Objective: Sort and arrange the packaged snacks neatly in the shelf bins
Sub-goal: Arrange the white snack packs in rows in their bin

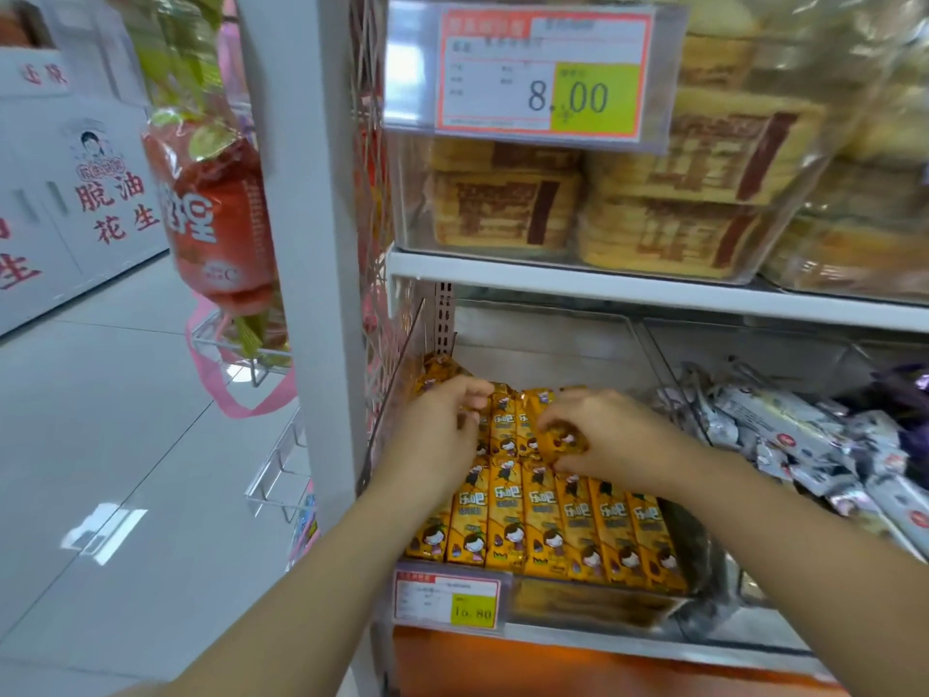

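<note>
Right hand [611, 437] pinches yellow packet [562, 441]; left hand [440, 425] grip unclear.

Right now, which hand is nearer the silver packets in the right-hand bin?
Right. The right hand holds a yellow packet just left of the silver packets; the left hand is farther left.

Two bare arms show, with nothing on them down to the wrist: the left arm [301, 570] and the right arm [814, 540]. Each ends in a bare grip, the left grip [442, 425] and the right grip [611, 437].
</note>
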Tool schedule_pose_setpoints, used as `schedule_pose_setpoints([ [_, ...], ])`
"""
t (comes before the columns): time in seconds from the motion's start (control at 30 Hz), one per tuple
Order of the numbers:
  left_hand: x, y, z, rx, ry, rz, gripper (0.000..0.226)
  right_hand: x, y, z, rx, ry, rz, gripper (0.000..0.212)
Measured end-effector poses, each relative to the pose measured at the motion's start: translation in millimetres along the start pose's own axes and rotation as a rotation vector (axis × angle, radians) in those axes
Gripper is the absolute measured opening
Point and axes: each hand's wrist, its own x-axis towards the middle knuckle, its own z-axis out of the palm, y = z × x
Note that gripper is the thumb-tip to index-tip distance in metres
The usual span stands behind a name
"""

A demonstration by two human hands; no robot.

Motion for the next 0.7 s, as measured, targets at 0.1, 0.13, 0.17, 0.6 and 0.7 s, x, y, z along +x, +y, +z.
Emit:
schedule_pose_setpoints([
  [0.1, 11, 11, 4, 0.079, -0.06, -0.017, 0.033, -10, 8, -13, 0.162, 0.071, 0.031, 0.05],
  [0.13, 15, 15, 7, 0.111, -0.104, -0.031, 0.033, -14, 13, -17, 0.178, 0.1, 0.039, 0.047],
  [0.17, 19, 19, 10, 0.149, -0.146, -0.041, 0.034, -17, 17, -20, 0.176, 0.115, 0.051, 0.044],
  [0.6, 32, 28, 28, 0.255, -0.408, -0.032, 0.047, -16, 28, -22, 0.232, 0.159, 0.064, 0.034],
  [0.7, 12, 22, -1, -0.006, -0.209, -0.022, 0.034, 10, 16, -21, 0.419, 0.182, 0.048, 0.032],
])
